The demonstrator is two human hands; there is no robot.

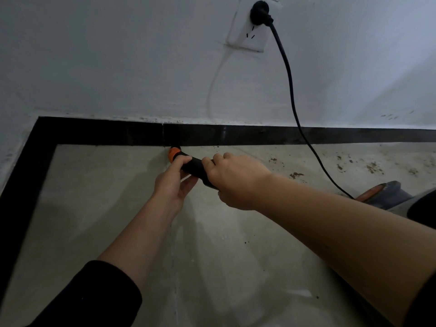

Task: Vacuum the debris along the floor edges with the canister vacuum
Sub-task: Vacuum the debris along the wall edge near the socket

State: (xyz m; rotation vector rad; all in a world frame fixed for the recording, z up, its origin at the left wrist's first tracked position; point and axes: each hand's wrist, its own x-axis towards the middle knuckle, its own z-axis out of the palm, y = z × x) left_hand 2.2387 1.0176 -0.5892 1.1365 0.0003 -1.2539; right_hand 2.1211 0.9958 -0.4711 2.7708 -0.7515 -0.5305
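The vacuum's black nozzle tube has an orange collar at its tip, which touches the floor right at the black baseboard. My left hand grips the tube just behind the collar. My right hand holds the tube farther back and hides the rest of it. Brown debris lies scattered on the floor along the baseboard to the right.
A black power cord runs from a plug in the white wall socket down across the floor to the right. A grey and orange slipper sits at the right edge. The baseboard turns a corner at the left.
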